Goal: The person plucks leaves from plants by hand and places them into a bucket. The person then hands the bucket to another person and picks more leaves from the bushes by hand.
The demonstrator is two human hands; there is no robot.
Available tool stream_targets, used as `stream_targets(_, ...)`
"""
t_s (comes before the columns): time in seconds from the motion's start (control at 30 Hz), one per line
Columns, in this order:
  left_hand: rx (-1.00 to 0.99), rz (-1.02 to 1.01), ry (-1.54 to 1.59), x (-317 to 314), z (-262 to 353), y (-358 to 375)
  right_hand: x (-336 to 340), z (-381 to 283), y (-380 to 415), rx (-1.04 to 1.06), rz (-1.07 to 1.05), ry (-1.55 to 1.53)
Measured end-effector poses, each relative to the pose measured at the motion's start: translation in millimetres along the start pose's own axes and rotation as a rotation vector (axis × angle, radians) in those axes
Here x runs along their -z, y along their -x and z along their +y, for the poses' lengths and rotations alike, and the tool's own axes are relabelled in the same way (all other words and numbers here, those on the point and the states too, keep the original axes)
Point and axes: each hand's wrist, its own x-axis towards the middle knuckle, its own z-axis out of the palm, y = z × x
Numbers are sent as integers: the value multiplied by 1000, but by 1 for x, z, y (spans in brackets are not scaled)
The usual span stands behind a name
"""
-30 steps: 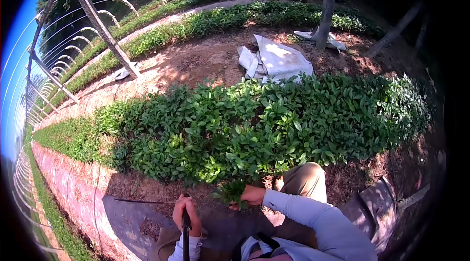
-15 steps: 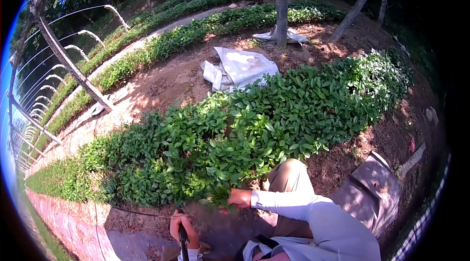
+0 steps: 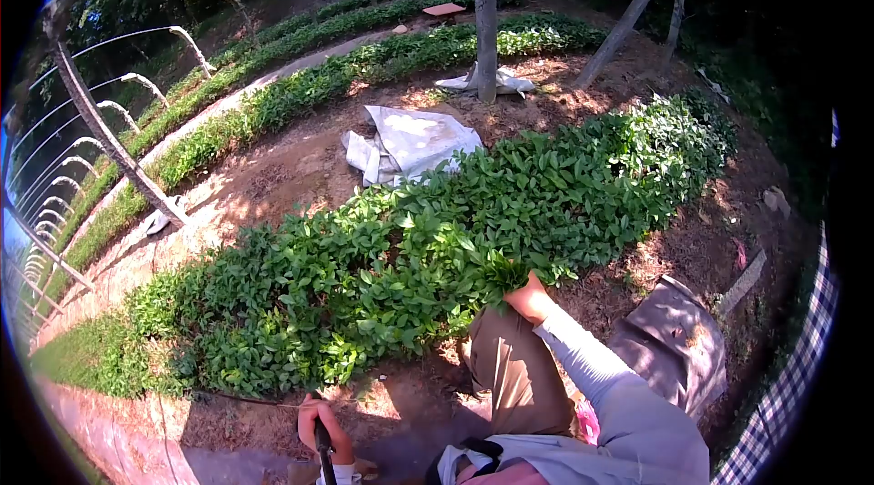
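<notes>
My right hand (image 3: pixel 528 299), at the end of a light grey sleeve, closes on a bunch of green leafy shoots (image 3: pixel 500 274) just above my bent knee. Their leaves overlap the dense planted bed (image 3: pixel 364 276) behind. My left hand (image 3: pixel 323 428) wraps round a black handle (image 3: pixel 324 445), low in the view at the bed's near edge. From around that hand a thin dark line runs left along the soil; what the handle belongs to does not show clearly.
A crumpled white sheet (image 3: pixel 419 141) lies beyond the bed, near an upright post (image 3: pixel 485 21). At right is a dark grey cloth (image 3: pixel 669 339) on the soil. Slanted poles and hoops stand at left. My brown-trousered knee (image 3: pixel 514 367) borders the bed.
My right hand has moved right and up from the bed's near edge, carrying the leafy shoots. My left hand keeps hold of the handle. The whole view has shifted a little.
</notes>
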Motion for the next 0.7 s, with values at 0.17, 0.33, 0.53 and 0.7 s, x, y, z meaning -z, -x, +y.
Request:
stream_targets(0.17,-35,-20,-7,-4,8,5,5,33,14,94,12,272)
stream_targets(0.33,-67,-9,26,-4,12,4,0,44,15,33,17,-53)
stream_targets(0.53,-94,-30,13,4,0,7,-18,27,17,-6,-30,25)
stream_targets(0.7,-109,-82,71,7,-5,9,-25,15,19,58,-18,47)
